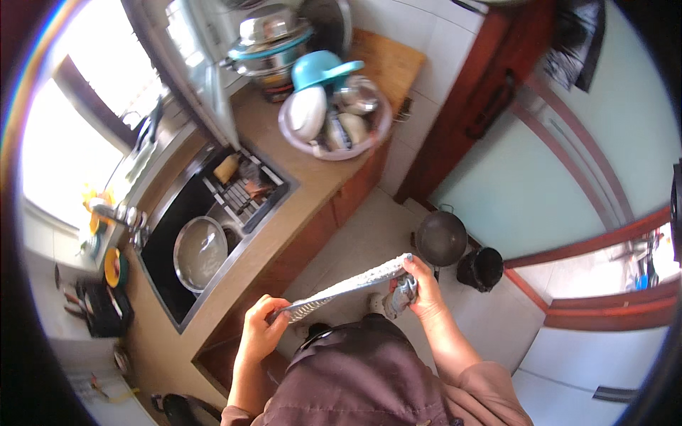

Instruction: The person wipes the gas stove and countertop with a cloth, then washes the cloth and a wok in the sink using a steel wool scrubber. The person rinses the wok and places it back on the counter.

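Note:
A light blue and white cloth [349, 282] is stretched between my two hands in front of my body. My left hand [262, 326] pinches one end of it, low beside the counter's front edge. Higher up, my right hand [428, 292] grips the other end, and a crumpled bluish-grey cloth part [400, 299] hangs at that palm. Whether that part belongs to the same cloth, I cannot tell. To the left of the hands is a dark sink [160, 271], in which a round metal basin [201, 255] holds cloudy water.
A sink rack [234, 194] carries a yellow sponge [226, 169]. On the counter, a pale tub [341, 153] holds dishes and a turquoise ladle [319, 69] beside stacked pots [272, 37]. A wok [441, 239] and black bin [481, 269] stand near the sliding door [511, 175].

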Demonstrator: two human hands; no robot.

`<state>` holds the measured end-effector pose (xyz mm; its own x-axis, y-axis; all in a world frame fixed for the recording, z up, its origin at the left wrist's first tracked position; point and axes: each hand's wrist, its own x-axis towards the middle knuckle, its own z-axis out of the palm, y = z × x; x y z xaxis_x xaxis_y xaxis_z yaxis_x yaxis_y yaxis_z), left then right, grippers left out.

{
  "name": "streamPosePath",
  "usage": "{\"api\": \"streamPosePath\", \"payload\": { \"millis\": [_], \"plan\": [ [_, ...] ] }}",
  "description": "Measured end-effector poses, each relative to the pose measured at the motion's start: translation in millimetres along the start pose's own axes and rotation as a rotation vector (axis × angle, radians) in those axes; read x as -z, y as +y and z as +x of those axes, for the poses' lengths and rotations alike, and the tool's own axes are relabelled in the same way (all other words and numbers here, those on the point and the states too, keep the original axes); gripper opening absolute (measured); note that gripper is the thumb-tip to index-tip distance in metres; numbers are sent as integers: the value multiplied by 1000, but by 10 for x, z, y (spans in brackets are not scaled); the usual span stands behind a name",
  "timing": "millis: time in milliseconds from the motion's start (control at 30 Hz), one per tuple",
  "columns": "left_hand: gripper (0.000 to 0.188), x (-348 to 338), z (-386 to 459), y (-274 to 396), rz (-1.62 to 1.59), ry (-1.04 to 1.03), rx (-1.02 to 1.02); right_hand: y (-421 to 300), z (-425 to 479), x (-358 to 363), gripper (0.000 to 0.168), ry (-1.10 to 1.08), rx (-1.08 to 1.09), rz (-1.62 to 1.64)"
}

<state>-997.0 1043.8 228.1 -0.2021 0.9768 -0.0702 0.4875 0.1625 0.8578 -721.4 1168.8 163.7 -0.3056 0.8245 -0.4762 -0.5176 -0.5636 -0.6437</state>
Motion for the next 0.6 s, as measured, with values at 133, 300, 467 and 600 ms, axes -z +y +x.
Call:
{"api": "streamPosePath", "payload": {
  "millis": [133, 300, 467, 600],
  "plan": [
    [14, -486, 355, 351, 100, -69, -49, -310, -45, 484, 12, 165, 35, 90],
    [15, -923, 677, 618, 126, -208, -152, -527, -244, 835, 12, 336, 63, 275],
    [13, -1327, 936, 767, 184, -442, -342, -359, -810, 1225, 13, 498, 259, 415],
    [13, -1783, 1152, 801, 130, -649, -529, -91, -1257, 1391, 16, 685, 419, 528]
  ]
}}
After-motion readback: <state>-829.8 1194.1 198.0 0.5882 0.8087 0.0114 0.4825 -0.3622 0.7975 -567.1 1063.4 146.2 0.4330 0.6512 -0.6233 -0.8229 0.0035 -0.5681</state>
